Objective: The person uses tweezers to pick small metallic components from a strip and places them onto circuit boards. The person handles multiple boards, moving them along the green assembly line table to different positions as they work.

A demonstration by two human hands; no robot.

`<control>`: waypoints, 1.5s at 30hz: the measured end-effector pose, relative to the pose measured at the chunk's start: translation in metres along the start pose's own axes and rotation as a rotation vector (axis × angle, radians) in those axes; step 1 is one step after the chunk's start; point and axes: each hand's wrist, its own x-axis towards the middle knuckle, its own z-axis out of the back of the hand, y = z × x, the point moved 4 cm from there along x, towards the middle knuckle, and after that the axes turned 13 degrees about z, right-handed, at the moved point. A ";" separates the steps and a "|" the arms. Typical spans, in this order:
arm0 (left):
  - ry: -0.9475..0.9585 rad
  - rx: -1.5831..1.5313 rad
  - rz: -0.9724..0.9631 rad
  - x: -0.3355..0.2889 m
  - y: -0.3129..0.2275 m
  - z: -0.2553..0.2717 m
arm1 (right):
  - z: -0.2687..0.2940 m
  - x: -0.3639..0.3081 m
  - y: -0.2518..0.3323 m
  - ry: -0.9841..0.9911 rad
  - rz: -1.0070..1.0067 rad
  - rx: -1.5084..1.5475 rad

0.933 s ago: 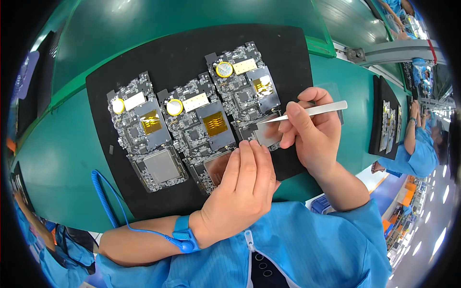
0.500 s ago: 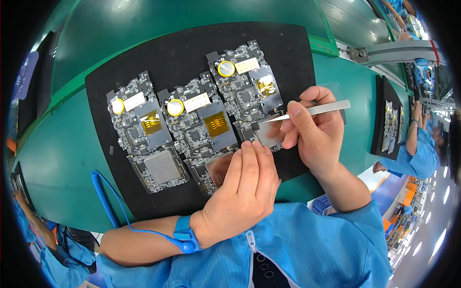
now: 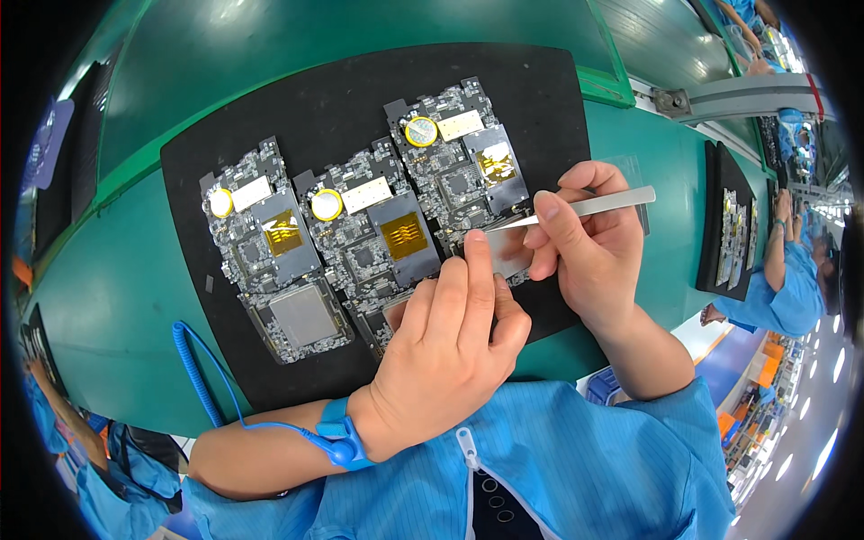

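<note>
Three circuit boards lie on a black mat (image 3: 531, 85): a left board (image 3: 252, 256), a middle board (image 3: 364, 256) and a right board (image 3: 459, 184). Each carries a round yellow-rimmed coin cell and a patch of amber tape. My right hand (image 3: 589, 247) pinches silver tweezers (image 3: 607, 202), their tips on the lower part of the right board. My left hand (image 3: 450, 328) holds nothing; its index finger stretches out and presses on that board right at the tweezer tips. The small dark piece there is hidden under the fingertip. My left palm covers the middle board's lower end.
A blue coiled cord (image 3: 184, 351) runs to the wrist strap (image 3: 337, 432) on my left arm. At the right, another black mat (image 3: 720, 270) bears more boards, near a co-worker in blue. A metal rail (image 3: 738, 97) crosses the upper right. The bench (image 3: 99, 261) is green.
My left hand has shifted slightly up, its index finger now extended onto the dark piece by the tweezer tips. The boards have moved very slightly. My right hand has barely moved.
</note>
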 end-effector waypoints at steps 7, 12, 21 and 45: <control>0.053 -0.063 0.018 0.003 0.004 0.002 | -0.008 -0.008 0.007 -0.020 0.167 -0.083; 0.092 -0.077 0.010 -0.004 0.003 0.006 | -0.011 -0.020 0.017 0.263 0.549 -0.491; 0.087 0.038 -0.030 -0.010 -0.002 0.006 | -0.015 -0.021 0.012 0.264 0.626 -0.431; 0.067 0.151 -0.234 0.042 -0.052 -0.004 | 0.123 0.015 0.017 -0.257 0.130 -0.205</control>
